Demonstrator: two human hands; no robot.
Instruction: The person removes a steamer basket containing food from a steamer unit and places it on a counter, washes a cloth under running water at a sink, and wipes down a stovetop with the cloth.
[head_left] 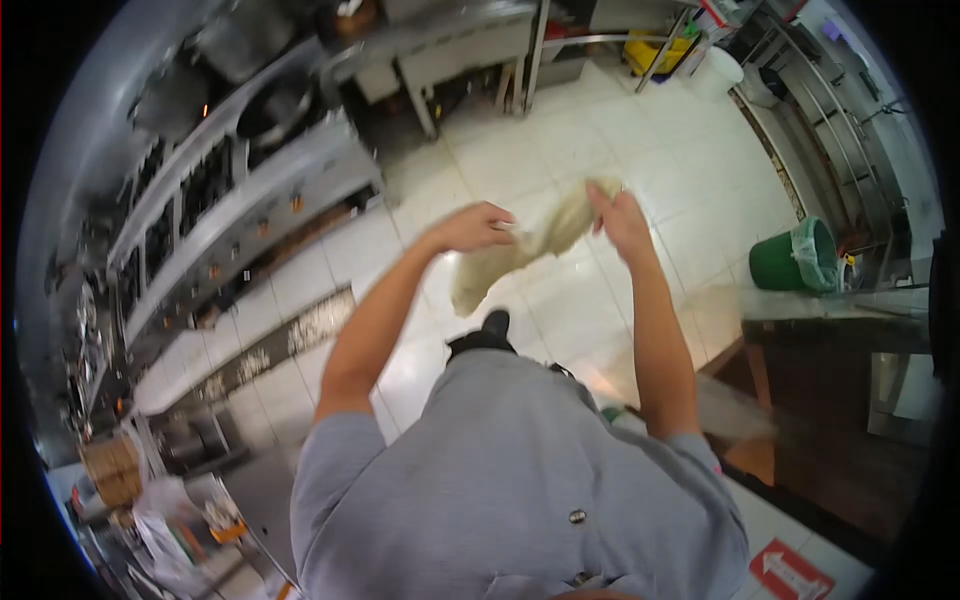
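Note:
A pale, yellowish cloth (568,222) hangs stretched between my two hands over the tiled floor, slightly blurred. My left hand (478,227) pinches it near its middle, with a lower flap drooping down to the left. Higher up and to the right, my right hand (617,217) grips the cloth's upper end. Both arms reach forward from the grey shirt (520,450), and a dark shoe (496,323) shows below the cloth.
Along the left runs a metal stove (240,230) with large pots (275,105). A green bin (785,262) stands at the right beside a dark table (850,335). A white bucket (717,70) and yellow bucket (655,52) are at the top right.

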